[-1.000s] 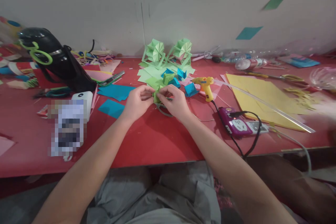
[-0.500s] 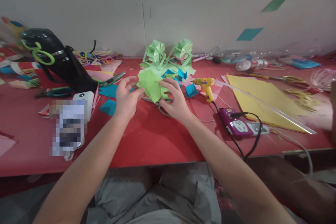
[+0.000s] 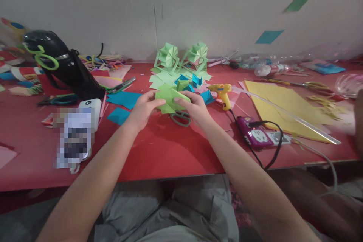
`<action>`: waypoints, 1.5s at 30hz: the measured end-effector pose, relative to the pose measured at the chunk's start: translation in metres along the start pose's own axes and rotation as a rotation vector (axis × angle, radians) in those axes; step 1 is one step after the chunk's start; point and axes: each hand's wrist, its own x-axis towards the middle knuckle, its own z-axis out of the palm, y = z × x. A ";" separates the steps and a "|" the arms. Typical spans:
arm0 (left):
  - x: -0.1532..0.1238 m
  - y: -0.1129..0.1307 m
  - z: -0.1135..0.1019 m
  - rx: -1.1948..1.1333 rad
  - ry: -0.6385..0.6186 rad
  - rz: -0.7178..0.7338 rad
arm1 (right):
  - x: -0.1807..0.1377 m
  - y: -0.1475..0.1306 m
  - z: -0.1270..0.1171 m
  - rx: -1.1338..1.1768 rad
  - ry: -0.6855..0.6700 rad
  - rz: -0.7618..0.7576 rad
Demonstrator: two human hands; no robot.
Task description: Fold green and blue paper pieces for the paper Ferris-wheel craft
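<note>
A creased sheet of light green paper (image 3: 170, 100) is held up over the red table, pinched at both sides. My left hand (image 3: 144, 109) closes on its left edge, thumb on the near face. On the right edge, my right hand (image 3: 195, 106) grips it the same way. Grey scissor handles (image 3: 181, 118) show just below the paper; the blades are hidden. Behind it lie small folded blue paper pieces (image 3: 197, 80) and a folded green piece (image 3: 183, 84). Flat blue paper sheets (image 3: 119, 115) rest left of my left hand.
Two pale green folded-paper models (image 3: 169, 56) stand by the wall. A yellow glue gun (image 3: 224, 92) is at right, its cord near a purple power strip (image 3: 252, 132). Yellow paper (image 3: 283, 109) bears a clear ruler. A black bottle (image 3: 68, 64) and phone (image 3: 92, 111) are at left.
Both hands have closed from a loose hold onto the green paper's sides. The paper has turned and moved slightly right and down, showing more of the scissor handles.
</note>
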 end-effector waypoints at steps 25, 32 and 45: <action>0.004 -0.008 -0.004 0.112 0.114 0.157 | 0.000 0.002 0.000 0.076 -0.100 0.036; 0.004 -0.008 -0.003 0.045 0.105 0.163 | 0.001 0.001 0.000 0.036 0.017 -0.010; 0.001 -0.005 -0.003 0.048 0.012 0.108 | 0.004 0.006 -0.005 -0.081 -0.016 -0.055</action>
